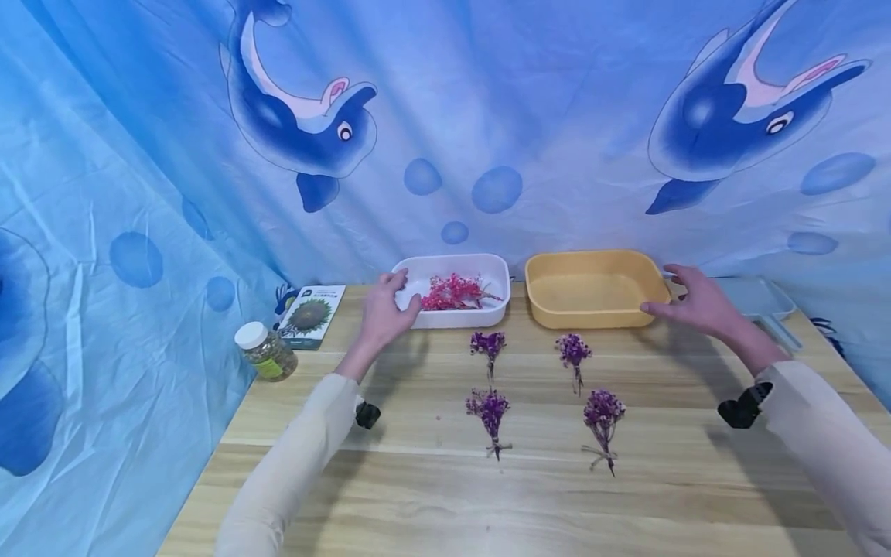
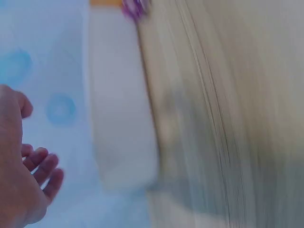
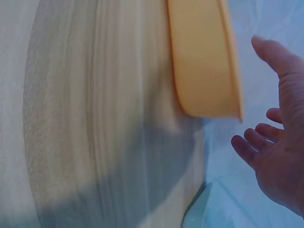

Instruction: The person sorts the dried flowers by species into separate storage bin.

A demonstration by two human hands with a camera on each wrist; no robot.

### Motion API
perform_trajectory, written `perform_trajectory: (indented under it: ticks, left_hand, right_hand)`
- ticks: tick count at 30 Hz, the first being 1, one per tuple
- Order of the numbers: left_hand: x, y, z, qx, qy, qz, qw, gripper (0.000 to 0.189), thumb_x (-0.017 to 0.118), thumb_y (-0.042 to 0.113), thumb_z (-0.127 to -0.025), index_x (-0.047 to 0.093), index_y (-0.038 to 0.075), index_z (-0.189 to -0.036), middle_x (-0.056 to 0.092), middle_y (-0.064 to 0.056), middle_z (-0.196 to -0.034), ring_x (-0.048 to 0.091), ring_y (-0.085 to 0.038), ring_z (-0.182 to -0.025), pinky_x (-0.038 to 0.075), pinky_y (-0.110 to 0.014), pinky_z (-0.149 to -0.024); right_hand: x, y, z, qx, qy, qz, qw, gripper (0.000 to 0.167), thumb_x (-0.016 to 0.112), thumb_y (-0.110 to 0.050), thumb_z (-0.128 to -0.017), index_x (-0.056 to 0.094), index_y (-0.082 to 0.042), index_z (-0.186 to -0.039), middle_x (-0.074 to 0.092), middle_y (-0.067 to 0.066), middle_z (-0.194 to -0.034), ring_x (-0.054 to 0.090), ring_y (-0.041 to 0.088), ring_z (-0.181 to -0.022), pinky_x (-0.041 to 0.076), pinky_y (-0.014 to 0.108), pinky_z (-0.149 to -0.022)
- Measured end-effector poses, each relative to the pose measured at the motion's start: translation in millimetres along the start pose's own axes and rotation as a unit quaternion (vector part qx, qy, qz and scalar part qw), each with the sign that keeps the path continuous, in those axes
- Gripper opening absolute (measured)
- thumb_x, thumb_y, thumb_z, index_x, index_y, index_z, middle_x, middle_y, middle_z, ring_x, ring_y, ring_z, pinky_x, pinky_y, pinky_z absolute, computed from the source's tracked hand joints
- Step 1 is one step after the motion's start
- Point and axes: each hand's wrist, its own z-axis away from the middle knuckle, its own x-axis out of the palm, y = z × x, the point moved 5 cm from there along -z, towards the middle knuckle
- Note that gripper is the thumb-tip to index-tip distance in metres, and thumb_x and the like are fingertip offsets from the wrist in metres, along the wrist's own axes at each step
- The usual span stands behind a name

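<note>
At the left end of a white plastic tray (image 1: 496,316), my left hand (image 1: 385,312) hovers with thumb and fingers spread. A bunch of pink-red dried flowers (image 1: 455,292) lies inside that tray. My right hand (image 1: 699,303) is by the right end of a yellow tray (image 1: 592,318), its thumb near the rim. The right wrist view has a gap between this hand (image 3: 285,128) and the yellow tray (image 3: 204,61). In the left wrist view the left hand (image 2: 23,166) is likewise apart from the white tray (image 2: 121,104), fingers loosely bent.
Several small purple dried-flower bunches, such as one tied with twine (image 1: 489,414), lie before the trays. A white-capped jar (image 1: 271,357) and a sunflower seed packet (image 1: 312,316) are at the left. Behind the right hand lies a pale clear lid (image 1: 759,296). A blue dolphin curtain hangs behind the table.
</note>
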Motion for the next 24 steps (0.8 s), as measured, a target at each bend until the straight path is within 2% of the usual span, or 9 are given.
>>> perform_trajectory:
  ticks: [1, 3, 5, 7, 10, 13, 16, 19, 24]
  left_hand:
    - [0.8, 9.9, 2.7, 0.004, -0.001, 0.026, 0.9997, 0.051, 0.068, 0.013, -0.086, 0.059, -0.011, -0.131, 0.066, -0.023, -0.106, 0.066, -0.035, -0.091, 0.057, -0.043, -0.08]
    - [5.1, 26.4, 8.8, -0.007, -0.028, 0.073, 0.9969, 0.047, 0.069, 0.008, -0.087, 0.06, -0.01, -0.13, 0.068, -0.019, -0.095, 0.068, -0.029, -0.08, 0.059, -0.036, -0.07]
    - [12.4, 38.9, 16.0, -0.041, -0.078, 0.112, 0.9898, 0.046, 0.069, 0.007, -0.088, 0.06, -0.01, -0.13, 0.07, -0.015, -0.089, 0.068, -0.025, -0.074, 0.059, -0.032, -0.065]
    - [21.8, 46.6, 24.2, -0.077, -0.132, 0.13, 0.9796, 0.046, 0.07, 0.009, -0.09, 0.06, -0.009, -0.131, 0.071, -0.012, -0.087, 0.068, -0.024, -0.073, 0.058, -0.03, -0.062]
    - [37.0, 49.4, 36.7, -0.132, -0.19, 0.15, 0.9612, 0.049, 0.072, 0.014, -0.091, 0.058, -0.008, -0.133, 0.072, -0.01, -0.088, 0.068, -0.024, -0.073, 0.057, -0.03, -0.06]
    - [50.4, 48.0, 46.8, -0.173, -0.225, 0.169, 0.9441, 0.052, 0.072, 0.014, -0.091, 0.056, -0.01, -0.134, 0.072, -0.01, -0.09, 0.069, -0.027, -0.076, 0.058, -0.032, -0.062]
    - [60.8, 47.3, 53.4, -0.196, -0.251, 0.173, 0.932, 0.052, 0.071, 0.014, -0.091, 0.056, -0.01, -0.134, 0.072, -0.011, -0.093, 0.07, -0.028, -0.081, 0.059, -0.033, -0.068]
    - [68.5, 48.1, 56.0, -0.202, -0.263, 0.163, 0.9292, 0.051, 0.072, 0.016, -0.09, 0.057, -0.009, -0.132, 0.073, -0.012, -0.097, 0.07, -0.026, -0.084, 0.059, -0.033, -0.074]
    - [78.0, 53.6, 56.4, -0.182, -0.256, 0.132, 0.9401, 0.055, 0.074, 0.02, -0.089, 0.057, -0.006, -0.135, 0.071, -0.015, -0.106, 0.069, -0.025, -0.09, 0.058, -0.033, -0.076]
  right_hand:
    - [1, 3, -0.6, 0.001, -0.005, -0.001, 1.0, 0.105, 0.077, -0.037, -0.088, 0.014, 0.015, -0.152, 0.023, 0.044, -0.148, 0.041, 0.064, -0.121, 0.041, 0.072, -0.093]
    - [4, 8, -2.2, 0.004, -0.014, -0.007, 0.9999, 0.107, 0.078, -0.037, -0.087, 0.01, 0.015, -0.152, 0.022, 0.045, -0.148, 0.043, 0.064, -0.118, 0.04, 0.071, -0.094]
    - [6, 11, -4.3, 0.009, -0.024, -0.013, 0.9996, 0.11, 0.078, -0.037, -0.087, 0.007, 0.015, -0.153, 0.02, 0.046, -0.148, 0.041, 0.064, -0.121, 0.038, 0.071, -0.097]
    - [10, 15, -6.8, 0.014, -0.031, -0.011, 0.9994, 0.111, 0.078, -0.038, -0.087, 0.005, 0.014, -0.153, 0.019, 0.046, -0.149, 0.038, 0.063, -0.124, 0.036, 0.071, -0.099]
    - [14, 19, -10.6, 0.024, -0.04, -0.005, 0.9989, 0.113, 0.077, -0.041, -0.087, 0.003, 0.013, -0.153, 0.022, 0.046, -0.147, 0.034, 0.063, -0.128, 0.033, 0.071, -0.101]
    - [16, 20, -13.1, 0.036, -0.05, 0.003, 0.9981, 0.116, 0.076, -0.045, -0.087, 0.002, 0.014, -0.153, 0.026, 0.049, -0.143, 0.035, 0.063, -0.125, 0.032, 0.071, -0.102]
    - [18, 20, -15.1, 0.04, -0.062, 0.006, 0.9972, 0.119, 0.077, -0.047, -0.086, 0.0, 0.016, -0.151, 0.023, 0.051, -0.142, 0.033, 0.064, -0.126, 0.03, 0.07, -0.104]
    - [19, 20, -17.8, 0.037, -0.068, 0.009, 0.997, 0.12, 0.077, -0.046, -0.086, -0.002, 0.018, -0.15, 0.019, 0.052, -0.143, 0.028, 0.065, -0.128, 0.027, 0.07, -0.106]
    - [19, 23, -20.7, 0.042, -0.073, 0.006, 0.9964, 0.12, 0.076, -0.046, -0.087, -0.005, 0.017, -0.15, 0.017, 0.052, -0.144, 0.027, 0.066, -0.129, 0.027, 0.07, -0.106]
